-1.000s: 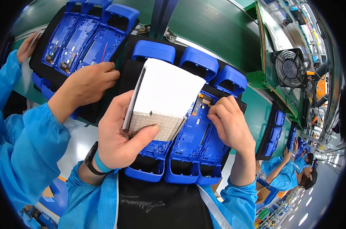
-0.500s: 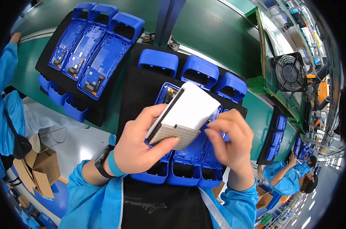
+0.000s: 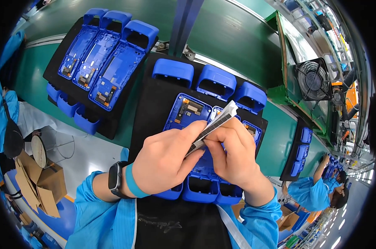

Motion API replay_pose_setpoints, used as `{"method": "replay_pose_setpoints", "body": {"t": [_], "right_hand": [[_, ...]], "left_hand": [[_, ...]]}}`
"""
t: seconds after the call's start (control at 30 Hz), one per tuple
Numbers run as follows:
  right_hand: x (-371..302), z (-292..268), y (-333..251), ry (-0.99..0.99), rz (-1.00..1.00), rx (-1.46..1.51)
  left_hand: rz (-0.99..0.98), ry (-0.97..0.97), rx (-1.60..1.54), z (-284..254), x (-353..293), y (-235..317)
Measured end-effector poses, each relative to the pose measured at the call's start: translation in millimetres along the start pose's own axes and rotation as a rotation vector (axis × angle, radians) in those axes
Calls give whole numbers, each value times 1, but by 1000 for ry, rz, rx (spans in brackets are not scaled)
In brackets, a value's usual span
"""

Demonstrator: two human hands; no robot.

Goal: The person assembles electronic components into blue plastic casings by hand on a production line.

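Left hand [image 3: 169, 159] and right hand [image 3: 233, 155] meet at centre, fingers curled, thumbs and forefingers in pinch grip. Forearms enter from lower edge, blue sleeves; watch on left wrist.

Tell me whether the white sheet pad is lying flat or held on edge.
On edge: the pad shows only its thin side, pinched between the left hand and right hand.

Black fan [image 3: 313, 80] at right; cardboard boxes [image 3: 38, 184] lower left; distant co-worker [image 3: 316, 193], possibly seated.
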State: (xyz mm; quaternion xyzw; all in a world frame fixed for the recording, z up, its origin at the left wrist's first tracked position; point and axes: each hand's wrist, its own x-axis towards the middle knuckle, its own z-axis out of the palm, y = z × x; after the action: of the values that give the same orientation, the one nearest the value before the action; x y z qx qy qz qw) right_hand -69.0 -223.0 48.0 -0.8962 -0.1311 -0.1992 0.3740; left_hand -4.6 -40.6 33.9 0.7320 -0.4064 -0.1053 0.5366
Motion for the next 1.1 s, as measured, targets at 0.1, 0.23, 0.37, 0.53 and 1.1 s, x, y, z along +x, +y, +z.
{"method": "replay_pose_setpoints", "body": {"t": [0.1, 0.23, 0.37, 0.53, 1.1], "right_hand": [[-4, -15, -4, -79, 134, 110], [-17, -51, 18, -134, 224, 39], [-43, -78, 48, -298, 361, -136], [-54, -81, 57, -424, 432, -227], [-59, -89, 68, -465, 384, -255]], "left_hand": [[102, 38, 206, 0, 4, -1], [46, 154, 63, -8, 1, -4], [-223, 244, -329, -16, -18, -17], [-347, 257, -484, -21, -24, -18], [-398, 255, -448, -21, -32, -22]]}}
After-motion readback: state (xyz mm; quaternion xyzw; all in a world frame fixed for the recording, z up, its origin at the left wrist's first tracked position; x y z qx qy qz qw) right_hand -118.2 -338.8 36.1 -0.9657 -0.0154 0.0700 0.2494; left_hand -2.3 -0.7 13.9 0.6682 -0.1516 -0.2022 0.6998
